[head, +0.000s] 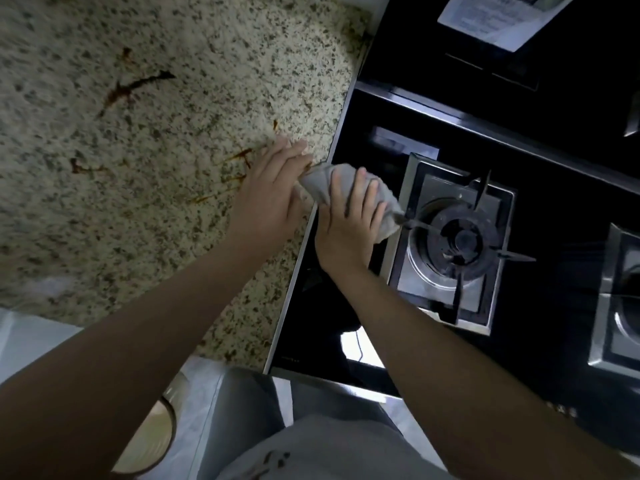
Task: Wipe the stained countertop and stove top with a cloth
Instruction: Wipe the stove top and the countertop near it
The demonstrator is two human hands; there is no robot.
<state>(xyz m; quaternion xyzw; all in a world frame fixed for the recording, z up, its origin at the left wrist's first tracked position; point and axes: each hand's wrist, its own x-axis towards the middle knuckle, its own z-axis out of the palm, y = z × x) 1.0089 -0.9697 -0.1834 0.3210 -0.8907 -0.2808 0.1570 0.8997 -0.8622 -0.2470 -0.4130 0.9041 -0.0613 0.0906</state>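
A grey cloth lies bunched at the seam between the speckled granite countertop and the black glass stove top. My right hand lies over the cloth with fingers curled round it. My left hand is beside it over the countertop, fingers straight, and its fingertips meet the cloth's left end. Brown streaky stains mark the countertop, some just left of my left hand.
A steel gas burner with a black pan support sits just right of the cloth. A second burner is at the right edge. A paper label shows at the top. The counter's front edge runs below my arms.
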